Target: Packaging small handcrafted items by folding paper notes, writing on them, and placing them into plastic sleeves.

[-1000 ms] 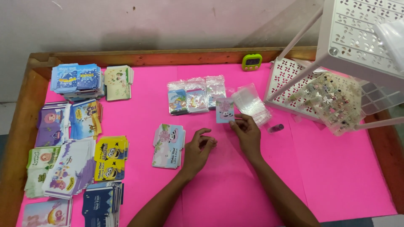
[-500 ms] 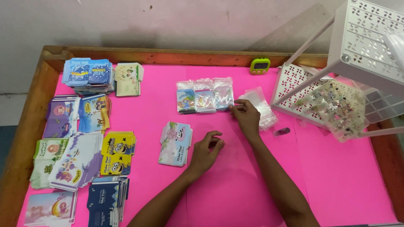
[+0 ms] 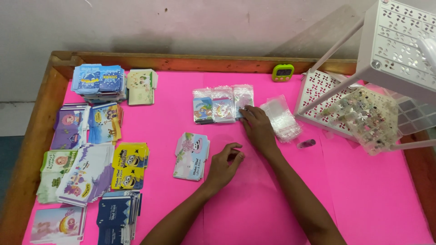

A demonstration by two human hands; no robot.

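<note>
The right hand (image 3: 258, 128) lies flat on the pink tabletop (image 3: 254, 204), fingers stretched forward. Its fingertips touch the rightmost of three small filled bags (image 3: 222, 104), which lie side by side in a row. The hand does not grip anything; it only presses on the edge of that bag. Just beside this hand, to the right, lies a pile of empty clear bags (image 3: 282, 119), and near it a small dark thing (image 3: 306, 144) that is too small to tell.

The left hand (image 3: 223, 164) rests on the tabletop, near the right one but apart from it. Its fingers are curled loosely and hold nothing. Just to its left lies a short stack of cards (image 3: 191, 155) with a cartoon picture.

Farther left, many stacks of colourful cards (image 3: 93, 149) cover the tabletop in rows. A green timer (image 3: 283, 72) stands at the far wooden rim (image 3: 200, 61). At the right, a white rack (image 3: 390, 59) stands, with a clear bag of small trinkets (image 3: 363, 115) under it.
</note>
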